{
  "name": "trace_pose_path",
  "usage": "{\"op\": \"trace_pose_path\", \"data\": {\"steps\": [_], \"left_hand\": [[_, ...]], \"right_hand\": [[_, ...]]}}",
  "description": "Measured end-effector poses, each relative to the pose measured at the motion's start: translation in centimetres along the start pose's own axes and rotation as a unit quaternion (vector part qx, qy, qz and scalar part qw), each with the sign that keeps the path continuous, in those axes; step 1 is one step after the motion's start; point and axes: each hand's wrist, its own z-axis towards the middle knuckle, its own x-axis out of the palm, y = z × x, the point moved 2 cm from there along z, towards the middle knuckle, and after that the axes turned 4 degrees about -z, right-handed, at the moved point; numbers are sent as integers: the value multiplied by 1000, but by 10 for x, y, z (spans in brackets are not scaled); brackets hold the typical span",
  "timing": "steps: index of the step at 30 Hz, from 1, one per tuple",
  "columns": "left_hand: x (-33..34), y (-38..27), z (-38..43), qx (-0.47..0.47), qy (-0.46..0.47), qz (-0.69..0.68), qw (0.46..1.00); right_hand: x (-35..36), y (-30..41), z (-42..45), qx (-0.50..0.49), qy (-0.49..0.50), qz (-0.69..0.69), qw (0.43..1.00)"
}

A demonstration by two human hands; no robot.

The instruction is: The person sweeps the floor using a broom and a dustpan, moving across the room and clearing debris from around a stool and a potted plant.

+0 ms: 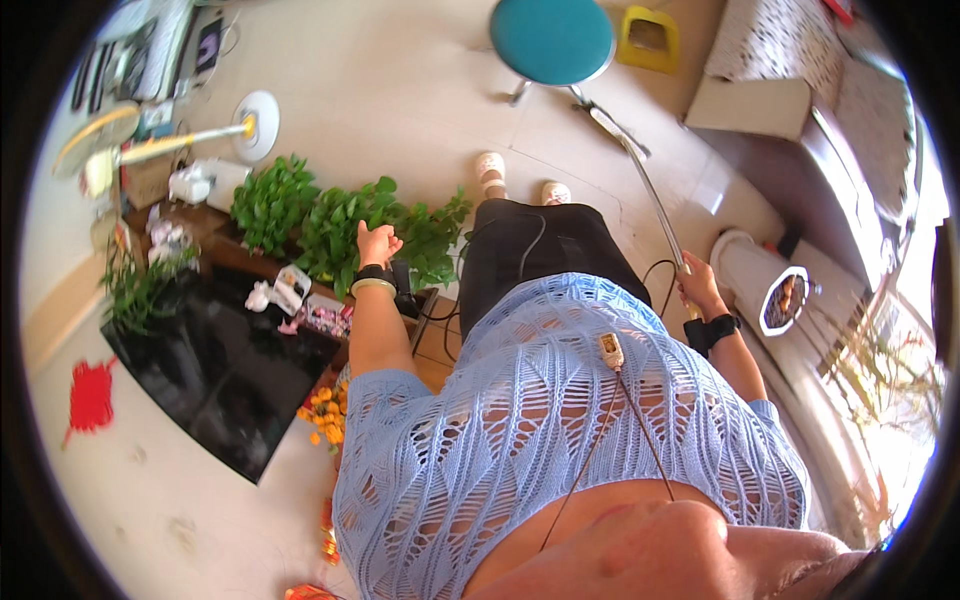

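Observation:
My right hand (699, 281) grips the metal pole (660, 206) of a long-handled floor-cleaning tool, whose exact kind I cannot tell. That pole slants forward to a white joint (606, 122) and a thin dark head on the floor beside the stool. My left hand (379, 244) is raised in front of leafy green potted plants (349, 214), thumb up and fingers curled, with nothing visible in it. A black strap and a pale bangle (373, 285) circle the left wrist. Another black strap with a device (709, 334) sits on the right wrist.
A teal round stool (553, 39) stands ahead, near a yellow frame-like object (649, 39). Left are a standing fan (187, 139), a black television (225, 367) and a cabinet with small ornaments. Right are a dark-sided sofa (765, 157) and a tall white pot (739, 259). Dark cables (450, 330) hang beside me.

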Motion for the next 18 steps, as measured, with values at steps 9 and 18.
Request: {"op": "trace_pose_path", "data": {"steps": [9, 18], "left_hand": [[130, -91, 14, 127, 85, 168, 974], [164, -155, 61, 85, 140, 269, 949]], "right_hand": [[10, 12, 87, -71, -93, 48, 992], [59, 73, 96, 4, -126, -21, 992]]}}
